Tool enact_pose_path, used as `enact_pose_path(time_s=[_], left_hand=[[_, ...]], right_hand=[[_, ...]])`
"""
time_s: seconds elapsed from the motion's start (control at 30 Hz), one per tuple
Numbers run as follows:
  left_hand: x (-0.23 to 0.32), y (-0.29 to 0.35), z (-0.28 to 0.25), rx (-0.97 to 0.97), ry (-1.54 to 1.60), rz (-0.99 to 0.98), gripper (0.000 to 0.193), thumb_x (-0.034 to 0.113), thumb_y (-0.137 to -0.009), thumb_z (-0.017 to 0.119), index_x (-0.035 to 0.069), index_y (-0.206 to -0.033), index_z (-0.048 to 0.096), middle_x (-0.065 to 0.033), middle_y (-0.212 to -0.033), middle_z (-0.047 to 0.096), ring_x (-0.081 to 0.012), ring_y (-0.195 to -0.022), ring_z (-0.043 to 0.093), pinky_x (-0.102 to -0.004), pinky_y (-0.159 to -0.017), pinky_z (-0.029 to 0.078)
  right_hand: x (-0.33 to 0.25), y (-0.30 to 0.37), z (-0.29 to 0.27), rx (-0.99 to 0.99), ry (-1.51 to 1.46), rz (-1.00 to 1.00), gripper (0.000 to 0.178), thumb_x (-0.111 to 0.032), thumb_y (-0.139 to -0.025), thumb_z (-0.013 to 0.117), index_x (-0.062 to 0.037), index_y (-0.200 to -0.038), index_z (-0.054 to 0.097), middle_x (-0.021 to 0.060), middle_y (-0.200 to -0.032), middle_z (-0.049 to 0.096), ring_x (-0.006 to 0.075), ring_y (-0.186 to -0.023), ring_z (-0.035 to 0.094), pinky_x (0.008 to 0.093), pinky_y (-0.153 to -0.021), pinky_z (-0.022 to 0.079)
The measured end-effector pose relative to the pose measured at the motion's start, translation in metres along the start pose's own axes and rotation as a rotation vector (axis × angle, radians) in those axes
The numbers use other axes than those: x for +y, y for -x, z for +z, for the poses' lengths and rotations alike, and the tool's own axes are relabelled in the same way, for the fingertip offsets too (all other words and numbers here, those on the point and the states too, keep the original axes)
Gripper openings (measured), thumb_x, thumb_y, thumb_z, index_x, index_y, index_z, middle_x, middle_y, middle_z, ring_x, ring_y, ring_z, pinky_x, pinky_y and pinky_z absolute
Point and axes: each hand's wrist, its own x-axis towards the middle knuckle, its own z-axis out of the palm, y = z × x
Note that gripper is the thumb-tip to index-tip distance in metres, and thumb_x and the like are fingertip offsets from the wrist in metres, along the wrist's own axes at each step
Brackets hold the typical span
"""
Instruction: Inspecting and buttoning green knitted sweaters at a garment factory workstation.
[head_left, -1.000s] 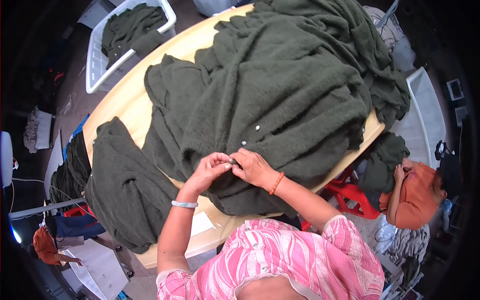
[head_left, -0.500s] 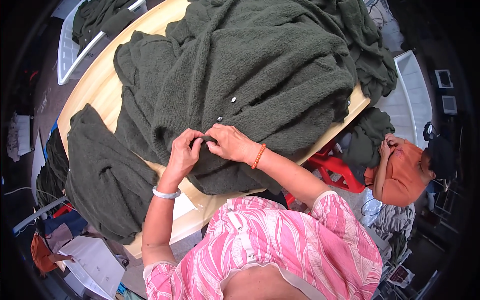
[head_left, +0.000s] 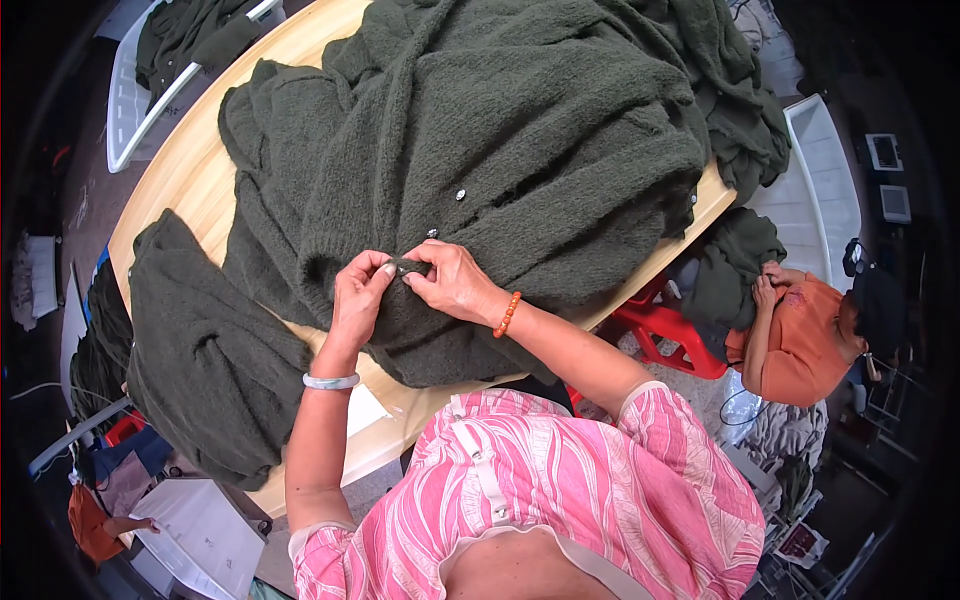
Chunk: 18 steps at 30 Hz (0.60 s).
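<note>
A dark green knitted cardigan (head_left: pixel 540 130) lies heaped in folds on the pale wooden table. Along its edge sit shiny buttons, one button (head_left: pixel 460 194) higher up and another just above my right hand. My left hand (head_left: pixel 358 295) is closed, pinching the cardigan's edge between thumb and fingers. Right beside it, my right hand (head_left: pixel 452 282) is closed on the same edge. A small shiny spot, perhaps a button, shows between the fingertips; the rest of the grip is hidden.
Another dark green knitted piece (head_left: pixel 210 350) hangs over the table's (head_left: pixel 185 215) left side. White bins (head_left: pixel 125 100) with knitwear stand at far left and right (head_left: pixel 825 180). A red stool (head_left: pixel 665 335) is at the right, near a seated person (head_left: pixel 800 340) handling green knitwear.
My fingertips have shifted slightly on the cardigan's edge, and a small shiny spot now shows between them. My left hand has moved a little to the left.
</note>
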Motion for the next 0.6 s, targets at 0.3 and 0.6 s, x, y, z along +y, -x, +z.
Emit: enact_pose_path(time_s=[0.3,0.6], left_hand=[[-0.009,0.008,0.005,0.034,0.071,0.060,0.006,0.003,-0.090,0.057,0.002,-0.095,0.061,0.0019,-0.089,0.061,-0.0050,-0.082,0.054,-0.0200,-0.077,0.042],[0.003,0.024,0.010,0.132,-0.152,0.121,0.007,0.002,-0.089,0.058,0.001,-0.095,0.060,0.0028,-0.083,0.059,-0.0043,-0.075,0.051,-0.0195,-0.069,0.042]], right_hand=[[-0.015,0.001,-0.004,-0.072,-0.286,0.350,0.021,-0.014,-0.078,0.068,0.0039,-0.091,0.068,0.0170,-0.080,0.066,0.0237,-0.066,0.065,0.0342,-0.063,0.052],[-0.016,0.010,0.000,0.061,-0.072,0.058,0.020,-0.013,-0.081,0.066,0.0007,-0.096,0.063,0.0169,-0.079,0.066,0.0289,-0.067,0.065,0.0368,-0.063,0.052]])
